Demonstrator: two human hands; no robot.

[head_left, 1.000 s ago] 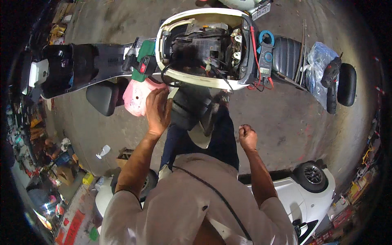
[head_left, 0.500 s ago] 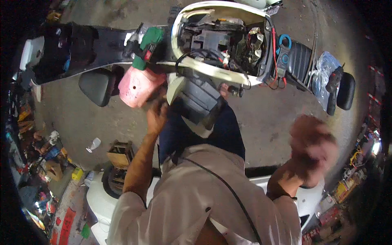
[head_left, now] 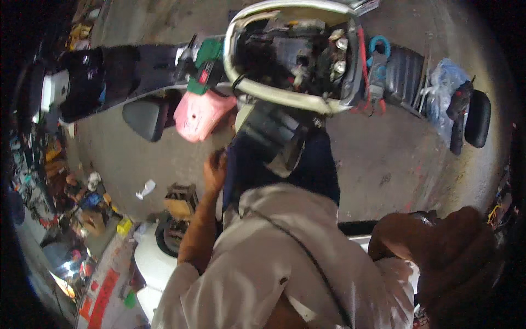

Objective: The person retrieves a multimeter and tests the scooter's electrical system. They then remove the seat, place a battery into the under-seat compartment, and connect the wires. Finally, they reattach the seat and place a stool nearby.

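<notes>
Reaching down by the thigh, the left hand [head_left: 215, 170] hangs just beside the dark blue trousers [head_left: 307, 164], its fingers curled in narrow; whether they pinch anything is too blurred to tell. Just ahead of it a black panel [head_left: 271, 134] leans against the knees, probably propped there so it stays within reach, and a pink cover [head_left: 200, 114] lies on the concrete floor [head_left: 378, 159] just beyond, touching the white rim of an opened scooter body [head_left: 285, 96]. Inside that shell, wiring and metal fittings sit exposed, likely because the seat [head_left: 404, 74] is off and laid to the right. A green power tool [head_left: 204, 68] rests on the shell's left edge, handy to the working side. The right hand [head_left: 438, 247] is raised very close to the camera, a dark blur at lower right, so its fingers cannot be read. A small wooden crate [head_left: 179, 200] stands near the left forearm, and shelves of clutter [head_left: 60, 192] line the left wall
</notes>
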